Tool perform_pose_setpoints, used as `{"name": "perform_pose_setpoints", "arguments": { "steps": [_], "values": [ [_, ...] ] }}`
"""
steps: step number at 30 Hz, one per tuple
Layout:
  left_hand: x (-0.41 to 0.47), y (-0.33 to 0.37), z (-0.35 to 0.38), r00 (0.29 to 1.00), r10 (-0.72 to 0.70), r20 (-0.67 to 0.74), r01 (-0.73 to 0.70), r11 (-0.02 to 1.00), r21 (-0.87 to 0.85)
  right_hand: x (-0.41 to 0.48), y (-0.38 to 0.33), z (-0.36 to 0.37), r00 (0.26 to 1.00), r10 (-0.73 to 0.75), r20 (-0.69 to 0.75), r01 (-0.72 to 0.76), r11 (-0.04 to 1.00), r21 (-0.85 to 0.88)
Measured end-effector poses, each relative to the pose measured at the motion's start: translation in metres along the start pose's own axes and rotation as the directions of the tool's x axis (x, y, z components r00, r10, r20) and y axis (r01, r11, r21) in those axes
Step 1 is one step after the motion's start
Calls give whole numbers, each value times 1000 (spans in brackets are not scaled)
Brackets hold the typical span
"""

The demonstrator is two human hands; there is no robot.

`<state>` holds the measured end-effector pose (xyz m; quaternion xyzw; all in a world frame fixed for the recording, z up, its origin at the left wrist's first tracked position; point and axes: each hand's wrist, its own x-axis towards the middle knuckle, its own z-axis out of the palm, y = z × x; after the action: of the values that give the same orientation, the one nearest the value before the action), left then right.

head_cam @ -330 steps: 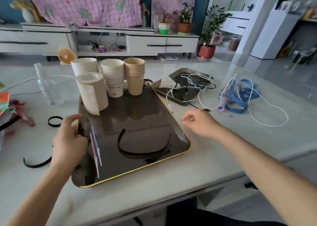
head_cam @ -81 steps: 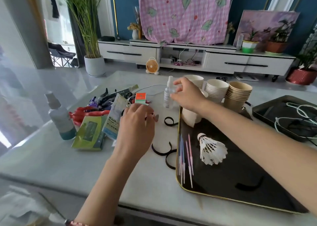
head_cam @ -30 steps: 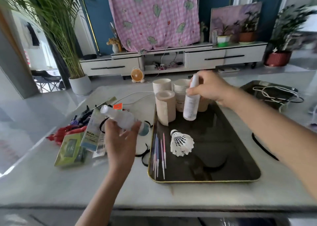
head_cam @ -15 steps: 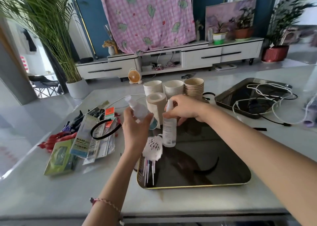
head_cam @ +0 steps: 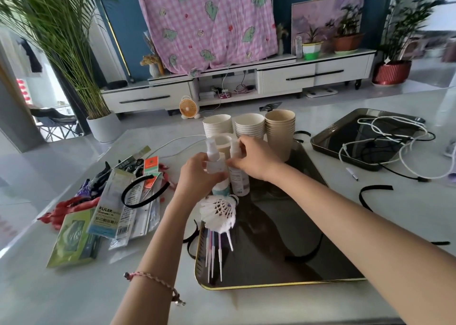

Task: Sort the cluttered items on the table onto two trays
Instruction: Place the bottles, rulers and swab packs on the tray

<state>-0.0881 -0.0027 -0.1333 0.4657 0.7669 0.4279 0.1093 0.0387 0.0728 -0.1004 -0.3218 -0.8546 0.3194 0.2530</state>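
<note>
Several packets (head_cam: 108,201): heaped at nine o'clock from the near tray, with a black headband (head_cam: 144,189) on top. Bare tabletop runs from the heap to the table's near edge.
Left hand (head_cam: 197,176): fingers wrapped round a clear spray bottle (head_cam: 214,162), held upright over the tray's eleven o'clock corner. I cannot tell whether its base rests there.
Shuttlecock (head_cam: 219,213): on its side just inside the left rim, with thin sticks (head_cam: 213,250) at its six o'clock along that rim.
Right hand (head_cam: 251,159): grips the top of a white spray bottle (head_cam: 238,180), upright, just beside the clear one.
Near tray (head_cam: 271,285): gold rim, with the dark floor mostly bare from centre to the three o'clock edge.
Cup stacks (head_cam: 280,132): three, at the twelve o'clock edge.
Far tray (head_cam: 320,149): at two o'clock, well apart, with white cables (head_cam: 385,137) spilling over its right edge.
Black strap (head_cam: 370,194): on the table at three o'clock.
</note>
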Motion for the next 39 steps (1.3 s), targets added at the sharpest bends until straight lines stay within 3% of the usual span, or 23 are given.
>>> {"name": "perform_pose_setpoints", "arguments": {
  "steps": [4, 10, 18, 21, 26, 28, 30, 33, 35, 37, 39],
  "values": [
    [6, -1, 1, 999, -23, -23, 24, 1000, 4, -1, 0, -9, 989, 83, 120, -85, 996, 9],
    [4, 3, 5, 998, -40, -57, 44, 997, 61, 1, 9, -3, 972, 168, 168, -175, 984, 30],
    [-8, 0, 3, 997, -55, -47, 55, 998, 0, 6, 16, 15, 994, 102, 46, -102, 995, -19],
    [-14, -1, 6, 997, -31, -77, 31, 1000, -1, 5, 18, 19, 990, 143, 2, -143, 990, 5],
    [-23, -3, 10, 992, 17, -126, -17, 1000, 4, 1, 19, 16, 983, 178, 47, -177, 984, -38],
    [-24, -6, 8, 991, 22, -131, -18, 999, 28, -2, 15, 10, 971, 209, 114, -199, 975, -95],
    [-24, -9, 3, 991, 12, -135, -3, 998, 68, -6, 8, 1, 962, 236, 140, -192, 944, -269],
    [-28, -19, -6, 987, -1, -158, 18, 995, 100, -17, -13, -12, 986, 134, 96, -74, 882, -465],
    [-35, -24, -9, 982, -12, -186, 28, 996, 81, -27, -28, -7, 961, 145, 236, -35, 909, -415],
    [-47, -28, -10, 979, -10, -203, 25, 997, 71, -42, -37, 14, 872, 235, 429, -85, 936, -341],
    [-59, -27, -7, 983, 7, -183, 9, 996, 88, -54, -35, 38, 829, 317, 461, -137, 914, -381]
  ]
}}
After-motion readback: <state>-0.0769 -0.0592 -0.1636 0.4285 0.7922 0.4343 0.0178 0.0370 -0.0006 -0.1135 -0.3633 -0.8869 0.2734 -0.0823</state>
